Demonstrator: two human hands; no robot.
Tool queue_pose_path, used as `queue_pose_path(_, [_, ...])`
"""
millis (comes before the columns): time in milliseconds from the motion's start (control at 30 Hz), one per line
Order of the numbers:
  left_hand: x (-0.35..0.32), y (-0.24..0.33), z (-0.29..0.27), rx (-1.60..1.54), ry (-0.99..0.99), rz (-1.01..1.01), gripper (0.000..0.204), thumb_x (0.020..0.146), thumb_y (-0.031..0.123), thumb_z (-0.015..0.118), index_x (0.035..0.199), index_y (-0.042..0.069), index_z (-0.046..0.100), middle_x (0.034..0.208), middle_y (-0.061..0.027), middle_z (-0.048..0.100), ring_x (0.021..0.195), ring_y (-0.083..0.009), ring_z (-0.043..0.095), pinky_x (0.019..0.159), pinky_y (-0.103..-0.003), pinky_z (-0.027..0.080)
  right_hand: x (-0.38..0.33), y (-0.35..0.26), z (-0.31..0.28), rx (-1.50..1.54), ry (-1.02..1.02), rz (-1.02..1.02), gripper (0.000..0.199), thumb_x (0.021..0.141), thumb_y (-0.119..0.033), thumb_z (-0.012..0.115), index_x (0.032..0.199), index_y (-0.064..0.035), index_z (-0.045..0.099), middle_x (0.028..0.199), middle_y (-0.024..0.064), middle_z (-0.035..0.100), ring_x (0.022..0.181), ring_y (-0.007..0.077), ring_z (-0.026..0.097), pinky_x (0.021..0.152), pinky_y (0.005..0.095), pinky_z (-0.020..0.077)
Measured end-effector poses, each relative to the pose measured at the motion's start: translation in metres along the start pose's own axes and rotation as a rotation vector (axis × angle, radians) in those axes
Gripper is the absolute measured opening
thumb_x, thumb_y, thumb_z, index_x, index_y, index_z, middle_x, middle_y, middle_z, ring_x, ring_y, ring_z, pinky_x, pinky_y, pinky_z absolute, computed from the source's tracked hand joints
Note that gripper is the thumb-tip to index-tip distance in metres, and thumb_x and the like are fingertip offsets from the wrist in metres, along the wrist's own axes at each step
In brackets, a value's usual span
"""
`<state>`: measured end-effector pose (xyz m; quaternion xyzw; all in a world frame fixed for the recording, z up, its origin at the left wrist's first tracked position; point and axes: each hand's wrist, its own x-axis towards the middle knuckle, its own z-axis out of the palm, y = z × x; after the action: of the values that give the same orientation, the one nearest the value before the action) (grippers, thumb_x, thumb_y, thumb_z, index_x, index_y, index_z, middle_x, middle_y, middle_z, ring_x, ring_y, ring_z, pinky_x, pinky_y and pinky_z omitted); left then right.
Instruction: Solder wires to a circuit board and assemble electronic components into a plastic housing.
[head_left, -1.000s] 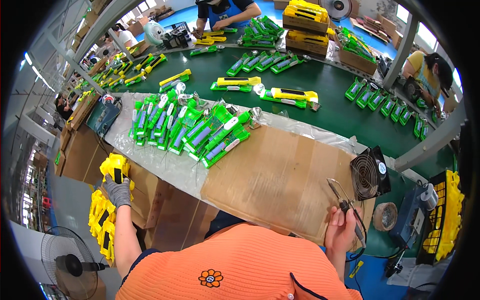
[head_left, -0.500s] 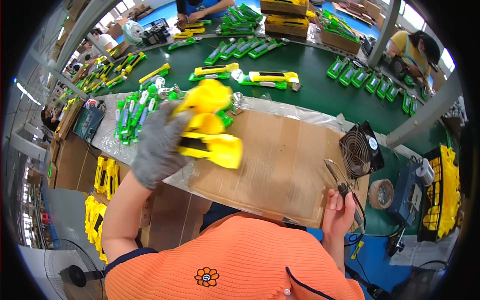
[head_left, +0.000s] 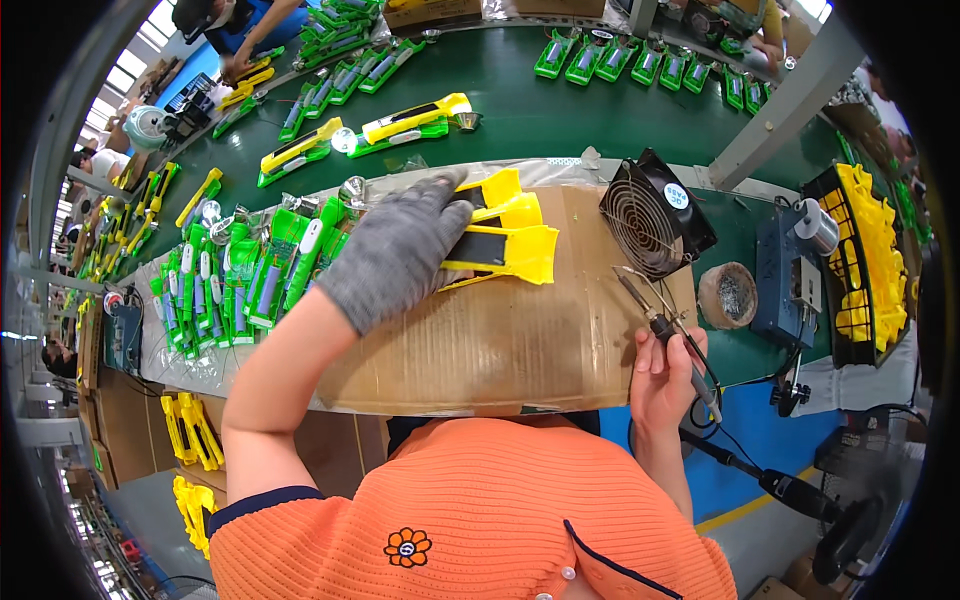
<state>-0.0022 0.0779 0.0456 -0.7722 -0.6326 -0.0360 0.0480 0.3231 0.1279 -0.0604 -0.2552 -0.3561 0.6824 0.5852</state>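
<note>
Centre of frame, the gloved left hand (head_left: 400, 248) is curled over yellow plastic casings (head_left: 527, 254), probably light, stiff, slick, best gripped mid-body; right of frame, the right hand (head_left: 664, 378) loosely holds a soldering iron (head_left: 661, 327).

A long dark-green flat-topped worktable (head_left: 540, 110) sweeps across the room, its edges bowed by the lens. A thick slanting grey metal post (head_left: 790, 105) rises beside it at the right. Bright white multi-paned windows (head_left: 125, 75) line the upper left — their panes glaring — and a thin bluish-white streak of light (head_left: 22, 336) shows below them. The smooth blue floor (head_left: 785, 435) at the lower right meets a straight yellow floor stripe (head_left: 752, 498); at the lower left, the floor is plain grey.
</note>
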Motion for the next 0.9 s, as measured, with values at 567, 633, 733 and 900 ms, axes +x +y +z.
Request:
queue_pose_path(567, [-0.046,-0.028,-0.031,0.019,0.287,-0.123,0.041,0.085,0.041,0.071,0.118,0.015,0.067,0.115,-0.0089,0.064,0.107,-0.0277,0.059,0.093,-0.041,0.045,0.001,0.006,-0.004,0.003,-0.011,-0.005,0.011,0.099,-0.006,0.051,0.093,-0.0125,0.045,0.06,-0.0018,0.038,0.057,0.0104,0.044,0.09,0.0381,0.0468])
queue_pose_path(633, [-0.014,-0.127,-0.039,-0.369,0.495,-0.276,0.022,0.093,0.025,0.065,0.101,0.006,0.072,0.087,-0.0133,0.071,0.081,-0.029,0.069,0.075,-0.035,0.054,-0.001,0.006,-0.008,-0.008,-0.001,-0.013,0.01,0.1,-0.008,0.051,0.094,-0.0128,0.044,0.06,-0.0016,0.038,0.057,0.0105,0.045,0.091,0.0376,0.046])
queue_pose_path(733, [0.003,-0.275,-0.047,0.149,0.2,-0.735,0.037,0.094,0.042,0.057,0.105,0.009,0.071,0.094,-0.0156,0.072,0.092,-0.0341,0.069,0.082,-0.044,0.053,0.001,0.005,-0.002,0.015,-0.05,0.008,0.013,0.099,-0.009,0.053,0.092,-0.0122,0.042,0.06,-0.0015,0.038,0.055,0.01,0.044,0.09,0.0377,0.0466])
queue_pose_path(900, [0.035,-0.411,0.063,0.157,-0.487,-0.979,0.05,0.084,0.042,0.068,0.12,0.007,0.069,0.129,-0.0182,0.063,0.117,-0.0347,0.062,0.1,-0.041,0.049,-0.001,0.004,0.0,-0.073,0.018,-0.032,0.016,0.097,-0.011,0.056,0.091,-0.0114,0.041,0.058,-0.001,0.038,0.052,0.0105,0.043,0.086,0.0363,0.0472])
